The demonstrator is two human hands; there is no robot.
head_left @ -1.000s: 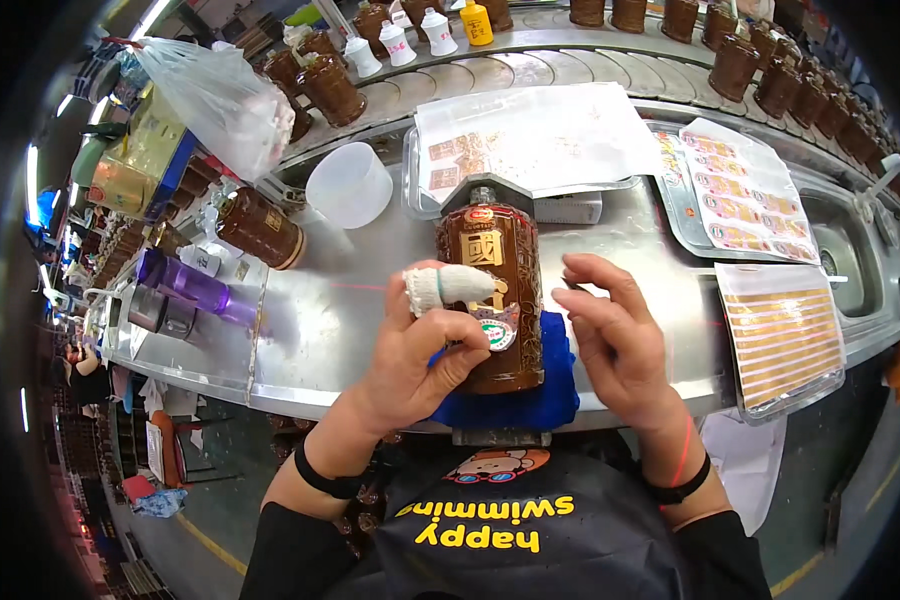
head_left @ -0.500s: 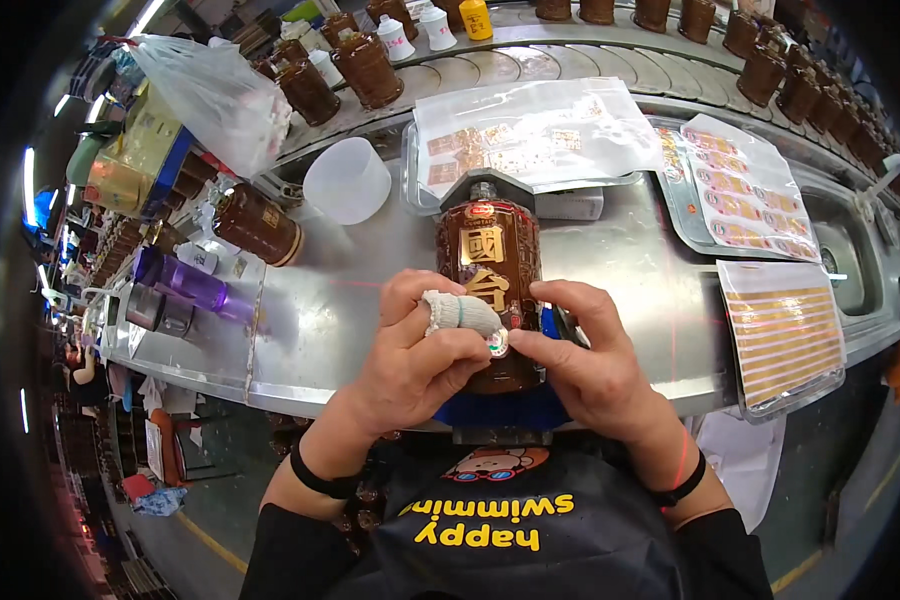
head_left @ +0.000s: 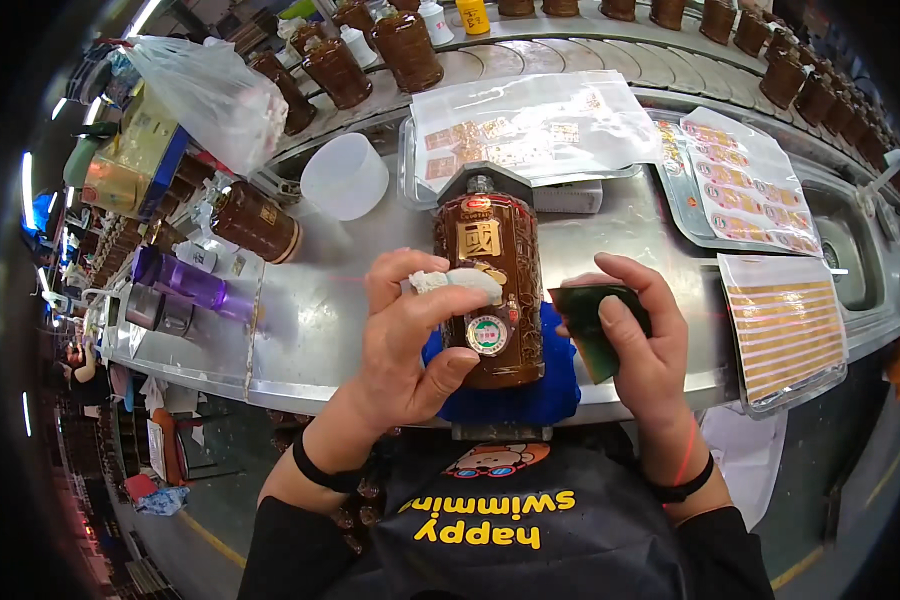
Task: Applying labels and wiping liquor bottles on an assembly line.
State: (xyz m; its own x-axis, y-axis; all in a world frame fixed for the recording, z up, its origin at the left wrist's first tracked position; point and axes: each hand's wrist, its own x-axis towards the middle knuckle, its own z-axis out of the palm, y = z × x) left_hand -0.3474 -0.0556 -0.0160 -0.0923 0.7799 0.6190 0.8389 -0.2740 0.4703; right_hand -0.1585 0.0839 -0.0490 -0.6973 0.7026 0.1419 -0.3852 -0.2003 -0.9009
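Note:
A brown bottle (head_left: 515,290) with gold lettering lies on its back on a blue cloth (head_left: 562,380), its neck inside a dark angular holder (head_left: 485,172). Low on its front sits a round white, green and pink sticker (head_left: 488,337). My left hand (head_left: 400,340) hovers over the bottle's left side with thumb and fingers apart. A whitish fabric finger sleeve (head_left: 460,285) covers one of its fingers. To the right of the bottle, my right hand (head_left: 650,340) pinches a flat dark green piece (head_left: 588,330) between thumb and fingers.
Trays of label sheets (head_left: 755,190) and a striped sheet (head_left: 785,325) lie right, beside a sink (head_left: 840,250). Another brown bottle (head_left: 255,222), a white tub (head_left: 345,177) and a purple bottle (head_left: 185,280) stand left. Several bottles ride a curved conveyor (head_left: 530,68) behind.
Both hands have lifted off the bottle's front, exposing the round sticker on it. My right hand has moved right with the green piece now showing. Bottles on the conveyor have shifted rightward.

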